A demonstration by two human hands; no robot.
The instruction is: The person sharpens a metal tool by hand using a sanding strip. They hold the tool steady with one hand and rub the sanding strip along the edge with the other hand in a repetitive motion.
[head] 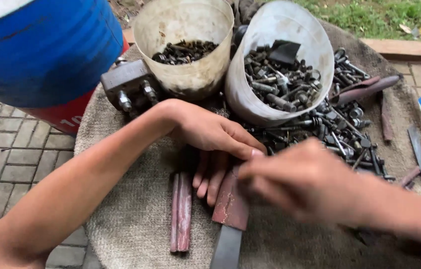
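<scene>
On a cloth-covered table [135, 219] both hands meet over a rusty reddish blade [232, 201] that lies flat near the front edge, its dark grey end [226, 251] pointing toward the viewer. The left hand [210, 137] rests palm down across the blade's far end, fingers [209, 177] loosely spread and bent down onto the cloth, not clamped on anything that shows. The right hand [302, 179] is blurred; its fingers are drawn together at the blade's upper edge, touching the left hand's fingertip, but whether they pinch something there I cannot tell. Just left of the blade, a pair of narrow red-brown bars [181, 211] lies side by side, partly under the left fingers. Behind the hands, two cut-open white tubs stand touching: the left tub [185, 65] holds small dark nuts, the right tub [275, 99] is tilted toward the viewer and packed with bolts. A loose heap of bolts [342, 124] spreads on the cloth to the right of it, just beyond the right hand. A grey metal block [128, 87] with bolts in it sits beside the left tub, and a blue and red drum [46, 55] stands beyond the table's left edge. Flat metal strips [419, 154] lie far right.
</scene>
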